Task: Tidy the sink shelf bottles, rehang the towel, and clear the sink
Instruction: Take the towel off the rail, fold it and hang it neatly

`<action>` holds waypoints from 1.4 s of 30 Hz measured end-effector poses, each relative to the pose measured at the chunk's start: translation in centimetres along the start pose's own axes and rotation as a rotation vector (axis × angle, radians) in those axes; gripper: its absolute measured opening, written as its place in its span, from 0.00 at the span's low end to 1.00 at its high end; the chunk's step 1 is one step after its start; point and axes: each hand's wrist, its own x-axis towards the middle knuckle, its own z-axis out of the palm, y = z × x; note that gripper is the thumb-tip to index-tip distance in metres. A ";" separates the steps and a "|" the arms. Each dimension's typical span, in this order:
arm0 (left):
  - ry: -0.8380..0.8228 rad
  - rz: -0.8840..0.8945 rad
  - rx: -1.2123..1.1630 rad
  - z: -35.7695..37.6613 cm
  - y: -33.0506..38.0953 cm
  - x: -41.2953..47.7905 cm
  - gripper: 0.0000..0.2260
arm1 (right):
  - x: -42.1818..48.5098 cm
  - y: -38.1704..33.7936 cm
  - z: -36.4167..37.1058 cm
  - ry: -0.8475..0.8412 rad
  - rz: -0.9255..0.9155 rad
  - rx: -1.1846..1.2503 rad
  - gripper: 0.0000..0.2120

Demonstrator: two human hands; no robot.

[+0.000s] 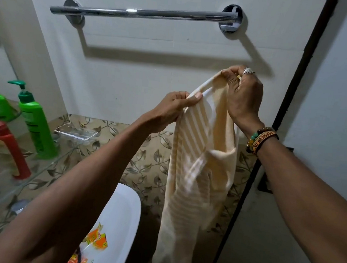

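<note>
A cream towel with pale stripes (199,165) hangs down from both my hands, well below the chrome towel bar (143,13) on the white wall. My left hand (176,108) pinches the towel's upper edge between thumb and fingers. My right hand (243,95), with a ring and bead bracelets, grips the same edge a little higher and to the right. On the glass shelf (45,174) at the left stand a green pump bottle (36,123) and a red bottle (9,148). The white sink (125,215) below holds orange wrappers (96,240).
A clear soap dish (76,133) sits on the wall ledge beside the green bottle. A mirror at the far left repeats the bottles. A dark pipe (268,139) runs down the wall at the right, close to the towel's right side.
</note>
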 end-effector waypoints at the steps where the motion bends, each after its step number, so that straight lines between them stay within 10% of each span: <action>1: -0.022 0.001 0.017 0.0 -0.2 -0.1 0.12 | 0.1 0.0 -0.2 0.021 -0.004 -0.019 0.16; 23: 0.334 0.167 0.745 -4.0 -6.3 -1.0 0.21 | 0.5 2.1 -2.4 0.327 0.371 0.002 0.17; 31: 0.239 0.475 0.752 -0.3 -1.0 0.6 0.09 | -0.7 -0.4 -0.9 -0.817 0.064 0.112 0.36; 35: 0.214 0.459 0.629 0.7 0.5 0.9 0.09 | -1.8 -0.2 0.4 -0.851 0.130 0.180 0.07; 42: 0.124 0.255 0.510 -0.7 -1.7 -0.7 0.16 | -1.1 0.1 -0.2 -0.611 0.302 0.353 0.10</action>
